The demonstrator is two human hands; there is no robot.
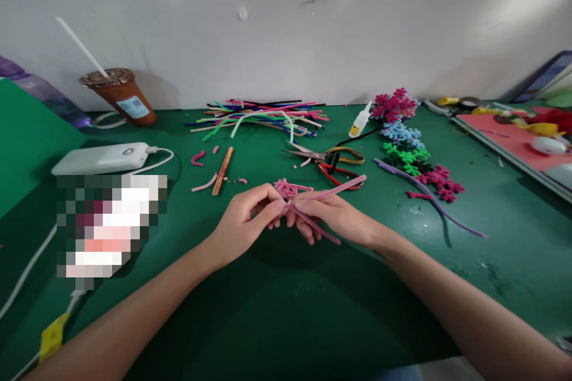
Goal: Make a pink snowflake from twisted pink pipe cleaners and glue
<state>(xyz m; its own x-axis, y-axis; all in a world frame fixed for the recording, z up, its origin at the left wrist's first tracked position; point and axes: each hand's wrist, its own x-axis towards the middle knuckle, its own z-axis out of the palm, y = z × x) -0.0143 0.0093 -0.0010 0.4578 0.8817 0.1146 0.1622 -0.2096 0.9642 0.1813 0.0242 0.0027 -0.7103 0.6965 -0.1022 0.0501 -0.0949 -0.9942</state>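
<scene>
Both hands meet over the green table, pinching pink pipe cleaners. My left hand [250,214] is closed, thumb and forefinger on the pink pipe cleaner [344,187] near its crossing point. From the other side my right hand [333,214] grips it too, with two free ends poking out past the fingers to the right. Just behind the fingertips shows a bent pink pipe-cleaner shape [290,187], partly hidden; whether it joins the held piece I cannot tell. Beyond the right hand lie scissors [326,156] with blades apart, one handle red and one yellowish.
Loose pipe cleaners [263,118] are heaped by the wall. Fuzzy flower clusters [404,155], a purple pipe cleaner [440,205] and a glue bottle [358,122] lie right. Left are a wooden stick [223,171], pink scraps, a drink cup [127,98], a power bank [102,158] and a blurred-out device [111,226].
</scene>
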